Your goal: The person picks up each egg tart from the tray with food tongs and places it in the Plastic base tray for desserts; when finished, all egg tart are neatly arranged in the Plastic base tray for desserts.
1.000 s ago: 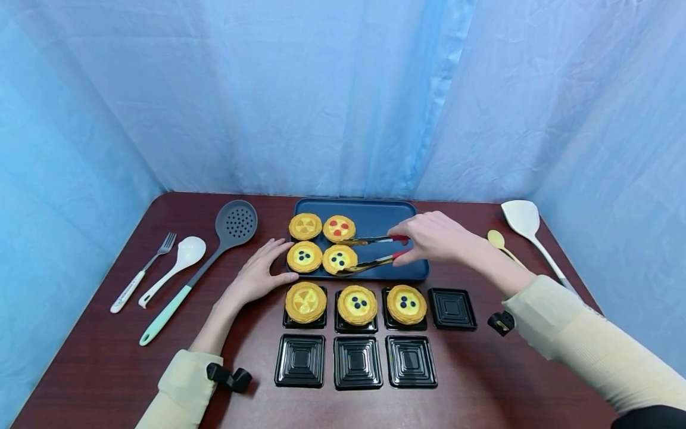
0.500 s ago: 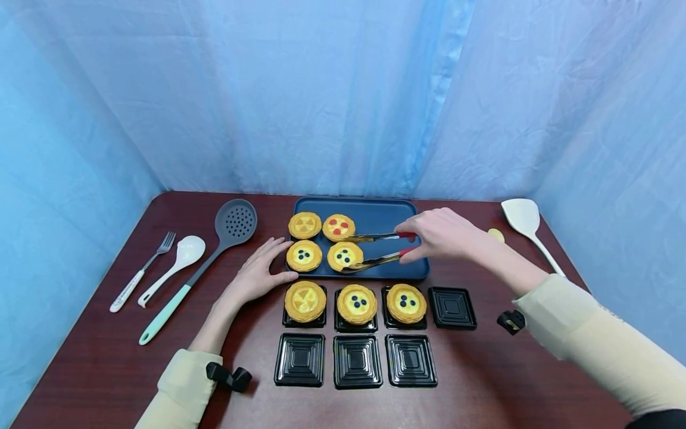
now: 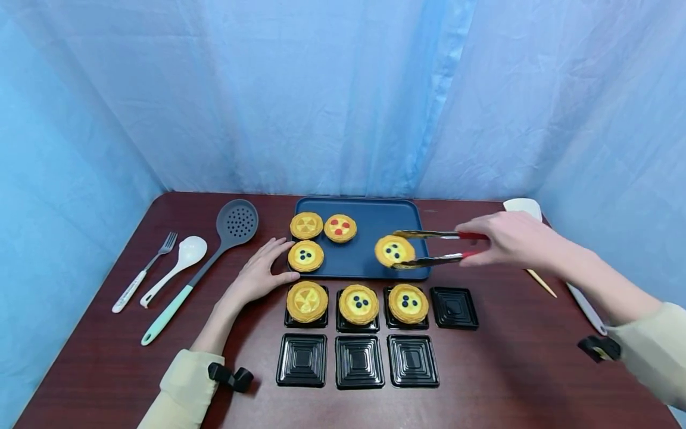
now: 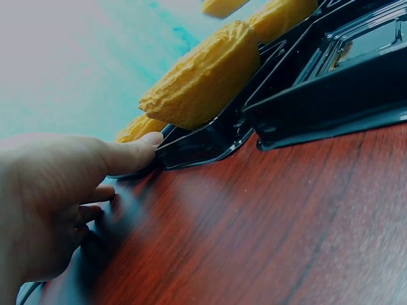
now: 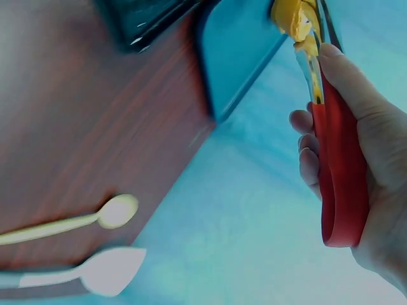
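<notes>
My right hand (image 3: 501,241) grips red-handled tongs (image 5: 343,165), whose metal arms pinch an egg tart (image 3: 391,251) topped with blueberries. The tart hangs over the right part of the blue baking tray (image 3: 370,208). Still on that tray, at its left, are a tart with orange wedges (image 3: 306,226), a tart with red pieces (image 3: 340,228) and another blueberry tart (image 3: 306,256). My left hand (image 3: 262,268) rests at the tray's left edge with fingers spread. In the left wrist view its thumb (image 4: 137,155) lies beside a black box holding a tart.
Three tarts sit in black plastic boxes in front of the tray, beside a tartless box (image 3: 454,307). Three more tartless boxes (image 3: 359,361) form the nearer row. At left lie a fork (image 3: 140,277), a white ladle (image 3: 184,256) and a skimmer (image 3: 237,223); at right, a spoon (image 5: 117,211) and a white turner (image 5: 113,270).
The tongs have lifted the blueberry tart from the tray's front row and carried it right and up. My right arm has moved right with it; the left hand stays put.
</notes>
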### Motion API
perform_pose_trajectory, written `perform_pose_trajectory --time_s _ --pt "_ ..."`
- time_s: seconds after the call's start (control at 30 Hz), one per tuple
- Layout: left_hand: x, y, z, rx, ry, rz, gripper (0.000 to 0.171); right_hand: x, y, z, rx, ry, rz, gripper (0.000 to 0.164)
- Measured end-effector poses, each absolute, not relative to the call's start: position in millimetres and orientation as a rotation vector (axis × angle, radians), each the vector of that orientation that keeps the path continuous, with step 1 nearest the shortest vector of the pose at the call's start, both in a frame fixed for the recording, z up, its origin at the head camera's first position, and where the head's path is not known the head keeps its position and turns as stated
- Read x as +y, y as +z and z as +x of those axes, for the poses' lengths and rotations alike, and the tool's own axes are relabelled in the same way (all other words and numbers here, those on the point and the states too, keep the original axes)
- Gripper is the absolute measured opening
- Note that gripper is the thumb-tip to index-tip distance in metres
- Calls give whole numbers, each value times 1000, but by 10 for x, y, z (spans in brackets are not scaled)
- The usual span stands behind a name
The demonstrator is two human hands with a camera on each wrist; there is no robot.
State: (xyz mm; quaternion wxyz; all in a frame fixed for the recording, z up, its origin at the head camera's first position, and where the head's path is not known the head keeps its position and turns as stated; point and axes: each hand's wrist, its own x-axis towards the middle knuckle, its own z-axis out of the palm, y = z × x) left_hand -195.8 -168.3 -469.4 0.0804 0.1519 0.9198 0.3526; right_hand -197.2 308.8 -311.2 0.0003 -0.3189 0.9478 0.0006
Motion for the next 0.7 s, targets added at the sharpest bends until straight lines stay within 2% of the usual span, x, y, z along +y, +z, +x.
perform_pose_trajectory --time_s 0.33,0.7 --pt "-1651 -4694 -1959 2749 1059 464 78 3820 -3176 -1505 3074 32 -782 60" --pt "-1666 -4689 -1961 2768 1036 439 79 4136 -3390 -1278 3105 9 -775 56"
